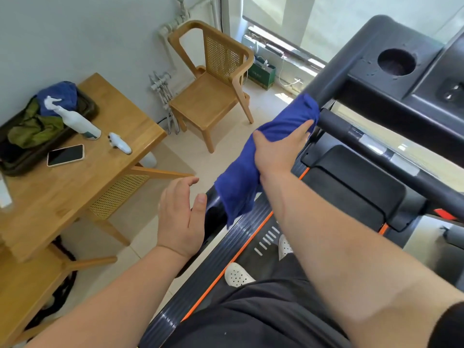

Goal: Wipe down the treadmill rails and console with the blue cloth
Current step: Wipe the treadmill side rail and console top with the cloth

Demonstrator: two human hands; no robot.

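Blue cloth [253,156]: one in use, draped over the left handrail [336,79] of the treadmill, its upper end bunched where the rail meets the console [406,79], its lower end hanging loose over the side rail [213,259].
Right hand [278,149]: lies on top of the cloth, fingers closed around it and the rail beneath, pressing the cloth against the rail.
Left hand [182,219]: empty, fingers spread and slightly curled, just beside the cloth's hanging end and apart from it, hovering above the lower part of the handrail.
Hands count: two, both bare, forearms reaching in from the bottom edge.
Console: one, black, with one round cup holder [396,62]; small droplets show on the plastic near the holder.
Crossbar [376,146]: one black bar with grey sensor patches, running right from the cloth's upper end.
Shoes [237,275]: two white perforated ones on the treadmill belt.
Surface [82,179]: one wooden table to the left, well apart from the treadmill.
On the surface: one white spray bottle [75,119], one phone [65,154] lying screen up, one small white object [120,143], one dark tray [15,159].
In the tray: one second blue cloth [61,95] and one green cloth [35,126], both crumpled.
Chair [213,81]: one wooden chair with a cane back, by the wall beyond the surface.
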